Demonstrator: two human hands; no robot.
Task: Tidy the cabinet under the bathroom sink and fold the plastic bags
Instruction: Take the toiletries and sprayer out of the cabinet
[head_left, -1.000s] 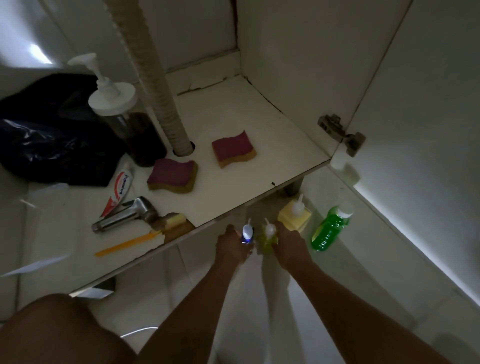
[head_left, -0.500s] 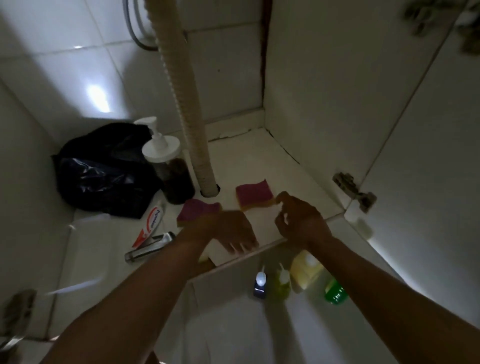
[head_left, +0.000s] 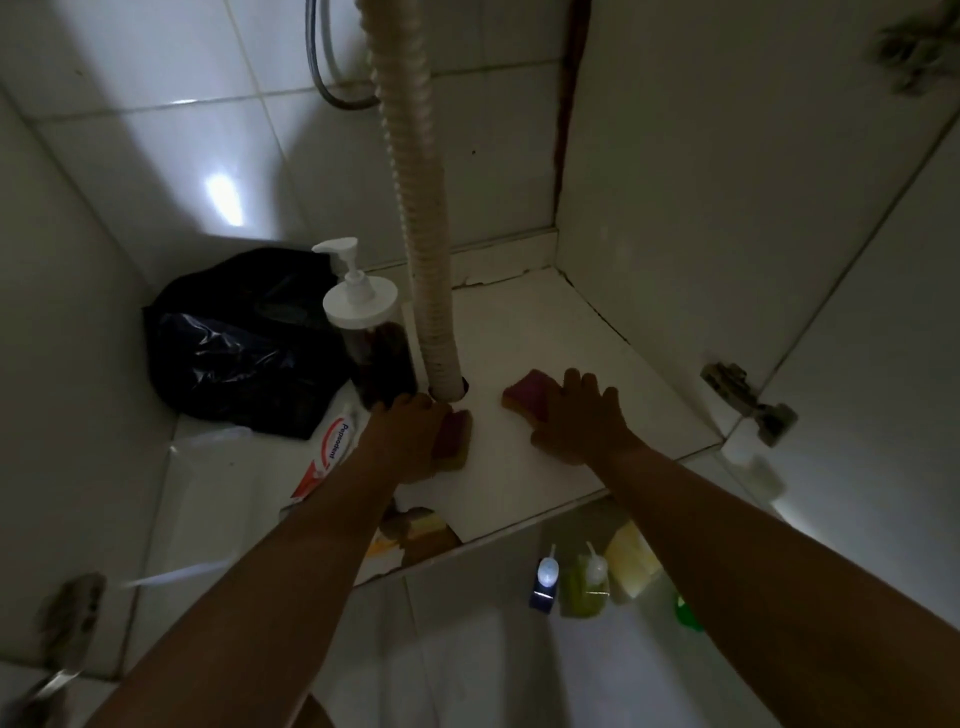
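1. Floor in front of the cabinet: blue bottle (head_left: 544, 584), lime bottle (head_left: 589, 587) and yellow bottle (head_left: 631, 564) standing close in a row. A green bottle (head_left: 685, 616) at the right end is partly hidden by the right forearm.
2. Both forearms reach forward over the shelf edge onto the cabinet floor (head_left: 519, 483).
3. Left hand (head_left: 410, 436): palm down, lying over the left part of the left sponge (head_left: 457, 434), just near the hose. Whether the fingers grip it cannot be told in the dim light.
4. Right hand (head_left: 582, 415): palm down, fingers spread and laid flat on the right sponge (head_left: 522, 397), thumb out to the left.
5. Toothpaste tube (head_left: 332, 447): flat on the floor, left of the left hand.
6. Pump bottle (head_left: 369, 332): upright, just left of the corrugated drain hose (head_left: 415, 208).
7. Black plastic bag (head_left: 244, 343): crumpled in the far left corner, touching the pump bottle.
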